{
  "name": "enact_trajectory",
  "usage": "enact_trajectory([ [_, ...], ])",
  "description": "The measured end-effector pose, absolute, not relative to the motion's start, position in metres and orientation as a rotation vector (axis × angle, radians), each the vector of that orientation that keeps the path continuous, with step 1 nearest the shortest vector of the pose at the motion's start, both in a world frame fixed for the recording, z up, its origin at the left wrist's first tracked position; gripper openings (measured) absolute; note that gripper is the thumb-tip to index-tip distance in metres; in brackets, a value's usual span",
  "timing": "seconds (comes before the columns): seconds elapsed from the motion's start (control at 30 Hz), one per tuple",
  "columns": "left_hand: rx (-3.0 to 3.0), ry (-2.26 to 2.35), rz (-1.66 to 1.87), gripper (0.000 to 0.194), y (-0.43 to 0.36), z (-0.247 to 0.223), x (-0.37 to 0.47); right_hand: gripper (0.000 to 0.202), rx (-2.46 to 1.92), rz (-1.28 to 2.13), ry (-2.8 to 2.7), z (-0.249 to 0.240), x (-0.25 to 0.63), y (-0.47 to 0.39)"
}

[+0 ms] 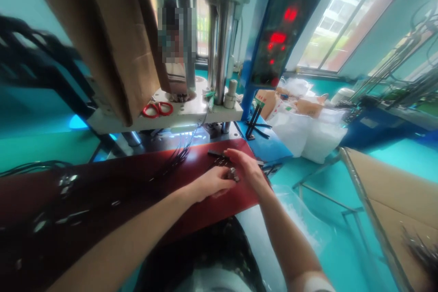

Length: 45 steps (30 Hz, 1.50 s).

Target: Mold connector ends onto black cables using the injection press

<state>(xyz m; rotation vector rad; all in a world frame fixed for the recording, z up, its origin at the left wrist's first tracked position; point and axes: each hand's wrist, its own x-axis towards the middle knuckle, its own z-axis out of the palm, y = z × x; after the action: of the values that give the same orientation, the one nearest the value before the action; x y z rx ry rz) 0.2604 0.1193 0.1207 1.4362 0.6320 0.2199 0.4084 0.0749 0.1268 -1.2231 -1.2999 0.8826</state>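
My left hand (214, 183) is closed over the red tabletop (201, 212), its thumb and fingers around a bunch of small silvery metal pieces (233, 174). These look like cable plugs, but they are too small to be sure. Just to the right, my right hand (248, 169) has its fingers stretched out, with the palm turned towards the pieces. Dark thin strands (221, 161) lie beyond the left fingers, next to a short black bar (216, 153). Black cables (178, 157) trail over the table to the left.
A press with a white plate (191, 112) stands behind the table, with red-handled scissors (157, 109) on it. A control box (273, 32) with red digits hangs to its right. White bags (304, 130) and a cardboard-topped stand (393, 200) are at right. Dark cables pile up on the left.
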Motion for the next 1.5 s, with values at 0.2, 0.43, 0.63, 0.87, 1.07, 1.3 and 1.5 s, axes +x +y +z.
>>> enact_trajectory([
  [0.2, 1.225, 0.681, 0.431, 0.025, 0.11, 0.107, 0.239, 0.037, -2.092, 0.13, -2.004, 0.104, 0.464, 0.077],
  [0.43, 1.293, 0.764, 0.494, 0.027, 0.101, 0.112, 0.239, 0.009, -2.202, 0.39, -2.082, 0.092, 0.458, 0.059],
  [0.63, 1.534, 0.802, 0.536, 0.018, 0.101, 0.108, 0.243, 0.012, -1.59, 1.208, -1.092, 0.076, 0.422, 0.039],
  [0.87, 1.567, 0.755, 0.464, 0.012, 0.105, 0.096, 0.256, 0.041, -1.286, 1.084, -0.846, 0.064, 0.376, 0.044],
  [1.07, 1.55, 0.761, 0.427, 0.009, 0.106, 0.094, 0.259, 0.033, -1.3, 1.002, -0.93, 0.064, 0.378, 0.043],
  [1.3, 1.575, 0.712, 0.412, 0.009, 0.106, 0.089, 0.26, 0.032, -1.372, 0.852, -1.027, 0.063, 0.374, 0.042],
  [1.5, 1.566, 0.755, 0.43, 0.014, 0.106, 0.095, 0.253, 0.031, -1.357, 0.878, -1.037, 0.064, 0.373, 0.042],
])
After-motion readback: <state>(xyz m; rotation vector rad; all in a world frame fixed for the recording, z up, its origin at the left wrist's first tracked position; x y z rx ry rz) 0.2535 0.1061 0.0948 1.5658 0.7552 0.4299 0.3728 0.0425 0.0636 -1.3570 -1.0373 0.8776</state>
